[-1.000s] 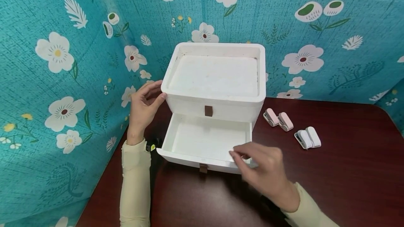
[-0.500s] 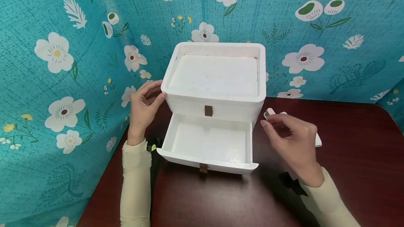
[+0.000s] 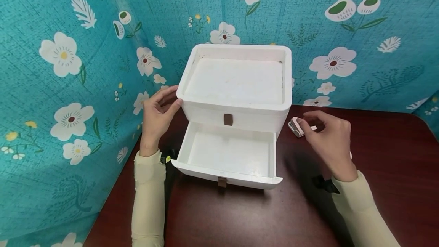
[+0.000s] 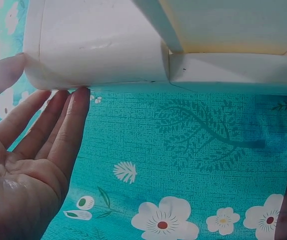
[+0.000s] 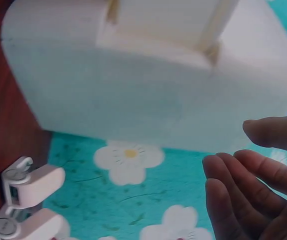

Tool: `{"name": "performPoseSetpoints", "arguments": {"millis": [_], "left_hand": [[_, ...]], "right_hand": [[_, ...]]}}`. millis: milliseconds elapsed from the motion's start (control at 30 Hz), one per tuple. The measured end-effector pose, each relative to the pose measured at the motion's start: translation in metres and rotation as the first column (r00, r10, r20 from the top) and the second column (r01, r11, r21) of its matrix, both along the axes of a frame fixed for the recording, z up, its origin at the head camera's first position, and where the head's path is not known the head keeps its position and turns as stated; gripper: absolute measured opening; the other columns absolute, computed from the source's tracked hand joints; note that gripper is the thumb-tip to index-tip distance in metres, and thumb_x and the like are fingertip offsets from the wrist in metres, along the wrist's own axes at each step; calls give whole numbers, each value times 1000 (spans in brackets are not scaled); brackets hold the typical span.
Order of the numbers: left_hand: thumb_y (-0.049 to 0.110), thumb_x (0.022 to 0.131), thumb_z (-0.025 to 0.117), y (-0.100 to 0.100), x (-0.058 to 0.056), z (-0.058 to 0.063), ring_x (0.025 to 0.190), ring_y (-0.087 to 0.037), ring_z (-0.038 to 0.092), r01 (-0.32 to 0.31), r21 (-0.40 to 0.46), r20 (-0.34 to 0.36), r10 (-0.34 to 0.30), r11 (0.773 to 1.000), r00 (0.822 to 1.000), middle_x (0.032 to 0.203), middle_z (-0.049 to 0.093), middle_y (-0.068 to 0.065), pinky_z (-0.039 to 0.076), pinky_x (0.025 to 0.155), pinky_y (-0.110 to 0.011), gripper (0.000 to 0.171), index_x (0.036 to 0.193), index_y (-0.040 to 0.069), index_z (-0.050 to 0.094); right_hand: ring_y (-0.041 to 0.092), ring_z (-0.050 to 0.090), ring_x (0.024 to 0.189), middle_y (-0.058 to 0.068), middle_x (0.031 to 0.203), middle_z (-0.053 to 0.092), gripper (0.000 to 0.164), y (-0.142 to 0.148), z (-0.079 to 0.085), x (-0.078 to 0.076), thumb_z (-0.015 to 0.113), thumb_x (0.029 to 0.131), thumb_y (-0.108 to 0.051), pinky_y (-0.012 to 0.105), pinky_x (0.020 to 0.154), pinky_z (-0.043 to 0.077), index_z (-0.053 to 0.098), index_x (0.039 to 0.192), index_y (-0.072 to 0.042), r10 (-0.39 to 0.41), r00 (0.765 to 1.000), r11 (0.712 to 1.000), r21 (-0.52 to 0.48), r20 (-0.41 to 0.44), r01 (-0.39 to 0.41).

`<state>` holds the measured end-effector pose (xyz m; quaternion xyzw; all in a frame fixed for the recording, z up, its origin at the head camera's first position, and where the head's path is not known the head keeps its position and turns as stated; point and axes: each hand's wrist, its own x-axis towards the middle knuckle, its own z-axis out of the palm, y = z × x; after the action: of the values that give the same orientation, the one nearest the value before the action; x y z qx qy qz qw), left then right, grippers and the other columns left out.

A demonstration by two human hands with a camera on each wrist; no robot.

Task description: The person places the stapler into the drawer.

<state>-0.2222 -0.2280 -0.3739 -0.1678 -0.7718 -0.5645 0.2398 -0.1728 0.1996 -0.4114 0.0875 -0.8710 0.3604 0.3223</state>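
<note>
A white storage box (image 3: 236,113) stands on the table with its lower drawer (image 3: 229,151) pulled out. Nothing shows inside the drawer or the open top tray (image 3: 236,81). My left hand (image 3: 157,117) rests on the box's upper left corner, thumb at the front and straight fingertips along the side, as the left wrist view also shows. My right hand (image 3: 329,136) hovers above two small pink clip-like gadgets (image 5: 41,185), partly covering them in the head view. In the right wrist view its thumb and fingers stand apart, holding nothing.
Brown tabs mark the upper front (image 3: 228,119) and the drawer front (image 3: 222,182). The dark red table (image 3: 219,216) meets a teal floral cloth (image 3: 267,18) behind and at left. Only a sliver of a white thing (image 3: 350,155) shows beside my right wrist.
My right hand has moved from the drawer's front right corner rightward and back to the pink gadgets, covering most of the white ones. My left hand stays on the box.
</note>
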Motion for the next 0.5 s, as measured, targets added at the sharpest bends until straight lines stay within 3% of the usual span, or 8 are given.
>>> {"name": "performPoseSetpoints", "arguments": {"millis": [67,167,267,367,500], "left_hand": [[2,93,76,0,0,1,115,-6,73,5,3,-1,-5,1000,1000,133,71,-20,61,91,-23,42,134,1,69],[1,93,76,1,0,1,114,-4,73,10,9,1,-10,1000,1000,133,71,-21,61,91,-23,42,134,1,69],[0,93,75,0,0,0,113,-2,72,13,12,0,-13,1000,1000,132,71,-21,61,91,-23,42,134,0,69],[0,93,75,0,0,0,113,-2,72,14,10,-3,-14,1000,1000,132,71,-21,61,90,-23,42,134,0,68],[0,93,75,0,0,0,114,-3,72,14,4,-5,-14,1000,1000,133,71,-21,61,91,-23,42,134,0,68]], "right_hand": [[-27,53,72,19,91,80,20,3,-6,-6,81,88,-14,-4,68,38,80,104,-1,-28,999,1000,11,25,27],[3,67,70,19,90,80,21,7,-13,-14,82,88,-17,10,69,41,81,103,-2,-55,997,998,24,50,54],[32,68,72,21,89,79,22,10,-19,-20,81,88,-18,28,71,41,81,103,-1,-70,994,997,37,79,67],[36,67,73,24,89,78,24,14,-23,-25,80,89,-18,38,72,39,80,104,1,-77,991,996,47,114,72],[37,66,75,25,89,78,27,18,-28,-30,78,90,-20,42,69,39,79,106,2,-100,983,993,77,153,89]]}}
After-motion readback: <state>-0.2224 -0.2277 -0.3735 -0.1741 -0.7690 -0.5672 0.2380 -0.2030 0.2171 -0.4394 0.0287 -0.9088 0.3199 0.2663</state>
